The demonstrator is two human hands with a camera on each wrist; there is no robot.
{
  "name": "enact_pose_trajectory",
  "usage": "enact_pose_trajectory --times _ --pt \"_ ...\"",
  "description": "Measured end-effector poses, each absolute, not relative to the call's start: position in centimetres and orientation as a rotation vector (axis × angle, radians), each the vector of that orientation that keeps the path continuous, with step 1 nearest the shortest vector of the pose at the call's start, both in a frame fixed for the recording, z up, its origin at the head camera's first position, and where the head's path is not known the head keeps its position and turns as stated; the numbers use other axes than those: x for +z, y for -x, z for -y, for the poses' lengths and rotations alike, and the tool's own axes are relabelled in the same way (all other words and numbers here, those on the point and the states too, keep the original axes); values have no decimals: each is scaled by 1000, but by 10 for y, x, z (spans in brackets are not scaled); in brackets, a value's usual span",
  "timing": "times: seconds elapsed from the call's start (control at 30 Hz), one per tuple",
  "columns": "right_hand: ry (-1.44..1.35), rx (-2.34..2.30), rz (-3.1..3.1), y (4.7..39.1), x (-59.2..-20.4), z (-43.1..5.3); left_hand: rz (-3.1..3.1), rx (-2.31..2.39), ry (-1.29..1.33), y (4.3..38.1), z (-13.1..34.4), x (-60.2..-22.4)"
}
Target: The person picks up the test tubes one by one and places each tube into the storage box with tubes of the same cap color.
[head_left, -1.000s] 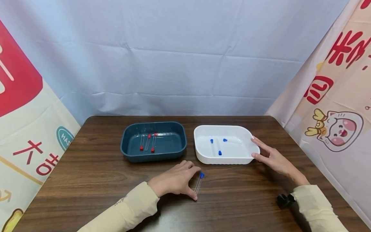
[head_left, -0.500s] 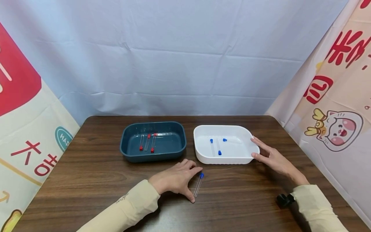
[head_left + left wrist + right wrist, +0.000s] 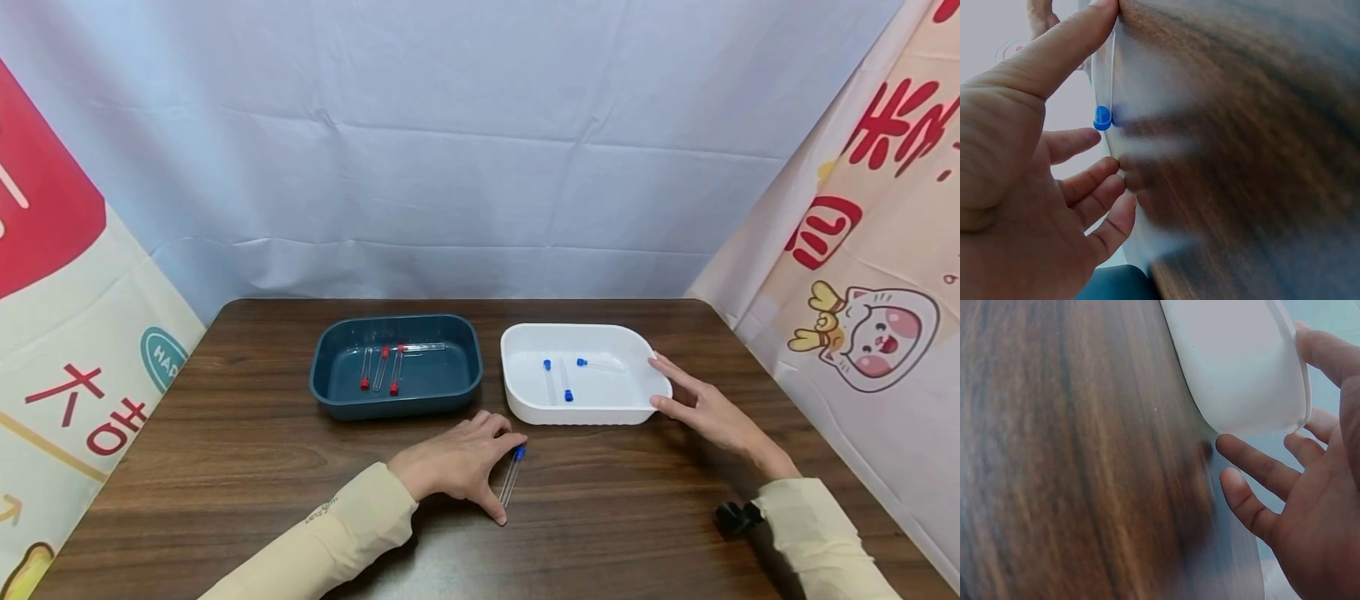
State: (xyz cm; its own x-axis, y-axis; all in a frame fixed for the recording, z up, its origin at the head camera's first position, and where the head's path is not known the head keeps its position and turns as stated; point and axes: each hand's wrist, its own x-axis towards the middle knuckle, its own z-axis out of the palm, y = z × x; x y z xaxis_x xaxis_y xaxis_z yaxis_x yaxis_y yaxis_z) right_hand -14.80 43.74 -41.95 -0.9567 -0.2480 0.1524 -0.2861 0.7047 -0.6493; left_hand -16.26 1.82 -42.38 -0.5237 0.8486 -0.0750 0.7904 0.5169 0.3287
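My left hand (image 3: 459,463) is over the table in front of the trays, thumb and index finger spread along a clear test tube with a blue cap (image 3: 520,452). In the left wrist view, the thumb is by the tube's far end; the index fingertip lies close to the blue cap (image 3: 1102,118). Whether they touch is hard to tell. The other fingers are apart and slightly bent. My right hand (image 3: 708,415) rests thumb and fingertips, spread, against the right end of the white tray (image 3: 585,414). Inside it lie 3 blue-capped tubes (image 3: 567,395).
A dark teal tray (image 3: 397,408) stands left of the white one, with several red-capped tubes (image 3: 394,388) lying in it. Both trays sit on a brown wooden table (image 3: 247,450). Behind hangs a pale cloth (image 3: 465,192), with printed banners at both sides.
The left thumb and index finger have shifted slightly around the blue-capped tube, which has moved a little to the left. The right hand and both trays look unchanged.
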Motion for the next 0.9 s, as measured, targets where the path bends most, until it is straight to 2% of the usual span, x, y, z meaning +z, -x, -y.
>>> enact_pose_trajectory --times 0.9 --pt "-416 1087 2868 148 -419 -436 -2500 447 -1425 160 -14 -427"
